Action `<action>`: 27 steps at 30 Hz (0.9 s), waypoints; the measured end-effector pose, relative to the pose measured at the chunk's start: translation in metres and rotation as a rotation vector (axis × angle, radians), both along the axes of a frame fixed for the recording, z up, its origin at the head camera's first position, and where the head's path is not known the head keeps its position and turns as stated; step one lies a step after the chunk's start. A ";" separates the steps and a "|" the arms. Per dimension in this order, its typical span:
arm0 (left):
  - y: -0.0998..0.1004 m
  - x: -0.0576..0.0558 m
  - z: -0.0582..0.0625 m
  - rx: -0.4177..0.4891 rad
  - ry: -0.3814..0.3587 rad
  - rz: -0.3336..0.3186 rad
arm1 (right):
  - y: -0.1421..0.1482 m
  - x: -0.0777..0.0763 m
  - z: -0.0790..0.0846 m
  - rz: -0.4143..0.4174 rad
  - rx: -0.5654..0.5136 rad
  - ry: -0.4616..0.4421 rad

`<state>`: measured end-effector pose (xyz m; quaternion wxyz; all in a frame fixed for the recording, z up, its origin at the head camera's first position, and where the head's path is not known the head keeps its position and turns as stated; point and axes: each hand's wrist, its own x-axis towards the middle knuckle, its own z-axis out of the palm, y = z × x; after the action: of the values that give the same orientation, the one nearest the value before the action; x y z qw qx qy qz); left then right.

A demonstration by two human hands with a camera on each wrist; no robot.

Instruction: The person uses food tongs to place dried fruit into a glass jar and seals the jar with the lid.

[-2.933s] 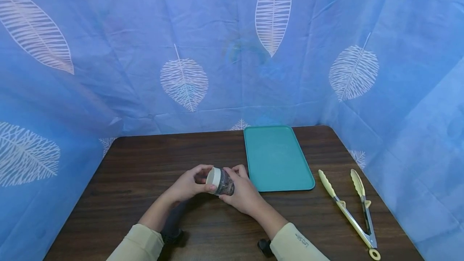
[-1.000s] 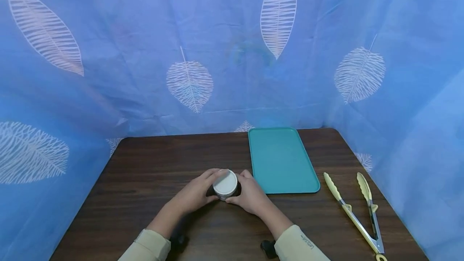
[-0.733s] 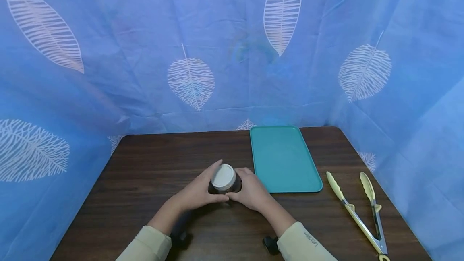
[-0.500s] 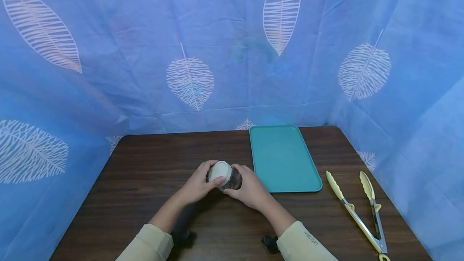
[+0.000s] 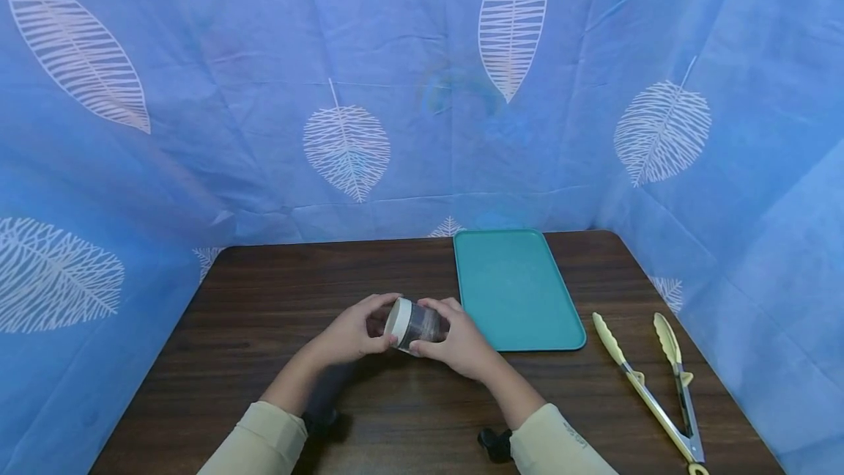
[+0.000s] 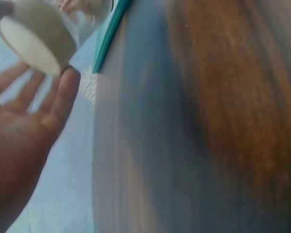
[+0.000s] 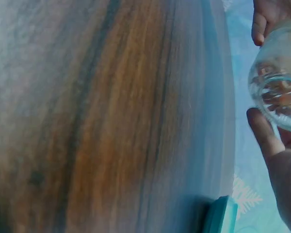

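Observation:
A small clear jar [image 5: 424, 325] with a white lid [image 5: 398, 319] is held above the table, tipped so that the lid faces left. My left hand [image 5: 349, 332] has its thumb and fingers around the lid's edge. Around the jar's body, on the right, my right hand [image 5: 467, 343] grips with thumb below and fingers above. In the left wrist view the lid [image 6: 46, 36] lies between thumb and fingertips. The right wrist view shows the glass [image 7: 276, 63] with reddish-brown pieces inside, and fingertips at its base.
A teal tray [image 5: 521, 292] lies at the back right of the dark wooden table [image 5: 297, 277], close beyond the right hand. Tongs [image 5: 649, 394] with cream tips lie spread near the right edge. A blue leaf-patterned cloth [image 5: 422, 152] hangs behind the table.
The jar has gone from upright to tipped, lid leftward. My left hand spread off the lid, then took hold of it again. The right hand has kept its grip on the body.

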<state>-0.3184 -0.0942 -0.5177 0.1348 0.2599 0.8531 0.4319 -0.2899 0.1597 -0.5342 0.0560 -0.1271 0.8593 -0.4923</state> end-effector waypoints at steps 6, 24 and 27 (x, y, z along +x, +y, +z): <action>-0.008 0.001 0.010 0.032 0.024 -0.126 | 0.005 0.000 0.002 0.038 -0.091 -0.077; 0.000 0.010 0.001 0.048 -0.166 0.060 | 0.003 0.007 0.002 0.005 -0.086 -0.072; 0.002 0.010 -0.002 0.010 -0.164 0.055 | 0.003 0.008 0.003 0.023 -0.078 -0.052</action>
<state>-0.3088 -0.0924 -0.5199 0.1909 0.2008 0.8439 0.4595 -0.2818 0.1623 -0.5308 0.0788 -0.1263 0.8362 -0.5279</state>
